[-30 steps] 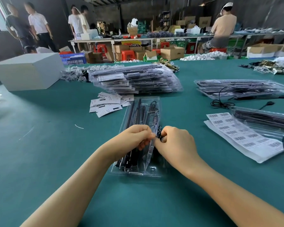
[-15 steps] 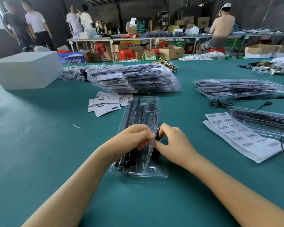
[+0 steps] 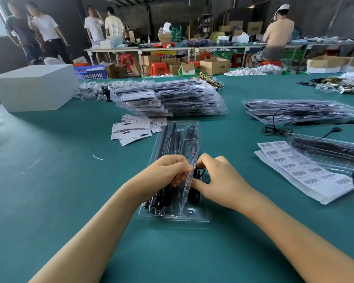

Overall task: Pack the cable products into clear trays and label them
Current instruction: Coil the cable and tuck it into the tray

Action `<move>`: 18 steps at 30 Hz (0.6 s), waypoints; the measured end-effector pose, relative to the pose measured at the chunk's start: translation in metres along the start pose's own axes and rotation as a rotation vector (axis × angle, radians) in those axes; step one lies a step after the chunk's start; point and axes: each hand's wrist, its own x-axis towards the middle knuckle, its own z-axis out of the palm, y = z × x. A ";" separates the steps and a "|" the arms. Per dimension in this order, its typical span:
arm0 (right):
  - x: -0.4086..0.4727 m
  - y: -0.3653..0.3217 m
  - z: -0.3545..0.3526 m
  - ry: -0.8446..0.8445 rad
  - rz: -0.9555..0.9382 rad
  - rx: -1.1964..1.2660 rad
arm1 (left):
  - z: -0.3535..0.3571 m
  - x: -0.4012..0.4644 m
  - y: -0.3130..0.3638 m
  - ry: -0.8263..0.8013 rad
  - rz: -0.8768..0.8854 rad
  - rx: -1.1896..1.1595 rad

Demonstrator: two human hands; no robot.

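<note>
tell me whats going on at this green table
A person is packing a cable product into a clear tray on the green table. The left hand grips the tray's raised clear flap, while the right hand tucks a black cable in beside it. Filled trays are stacked behind, and a barcode label sheet lies to the right, none applied to this tray yet.

Clear tray [image 3: 173, 216] of black cable parts [image 3: 170, 139] flat on green table, lid edge raised, barcode label sheet [image 3: 300, 172] to its right.
</note>
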 end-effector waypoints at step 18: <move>0.009 0.022 -0.011 -0.015 -0.197 0.060 | 0.008 -0.002 0.004 0.043 0.010 0.079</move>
